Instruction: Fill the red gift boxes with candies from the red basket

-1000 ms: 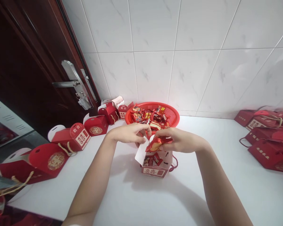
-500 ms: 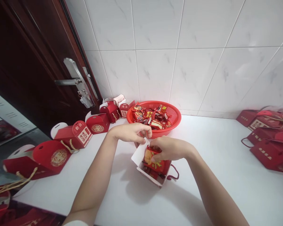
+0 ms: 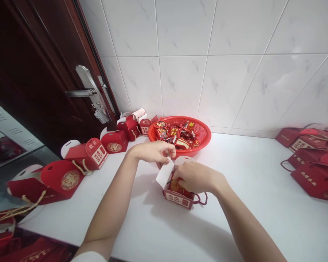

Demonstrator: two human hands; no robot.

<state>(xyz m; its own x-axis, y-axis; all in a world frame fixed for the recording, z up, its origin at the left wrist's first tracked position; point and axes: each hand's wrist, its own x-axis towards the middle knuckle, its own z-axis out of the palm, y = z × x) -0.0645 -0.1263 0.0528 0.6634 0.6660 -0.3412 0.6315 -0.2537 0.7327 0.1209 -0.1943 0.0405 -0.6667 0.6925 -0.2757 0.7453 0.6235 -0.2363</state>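
A small red and white gift box (image 3: 178, 200) sits open on the white table, its front panel facing me. My left hand (image 3: 158, 152) pinches the box's raised white flap at its upper left. Fingers of my right hand (image 3: 194, 176) reach down into the box, curled against a red and orange packet (image 3: 175, 185); part of the packet is hidden under them. Behind the hands stands a red plastic basket (image 3: 205, 136) with several red-wrapped packets (image 3: 182, 136) in it. A dark red cord handle hangs at the box's right side.
Red gift boxes (image 3: 61, 180) with rope handles line the table's left side up to the wall. More red boxes (image 3: 314, 169) are grouped at the right. A dark door (image 3: 43, 54) with a metal handle stands at the left; a tiled wall (image 3: 232, 72) rises behind.
The gift box has tilted upright, so its front panel now shows. My right hand and the packet have gone lower into it. My left hand stays on the flap.
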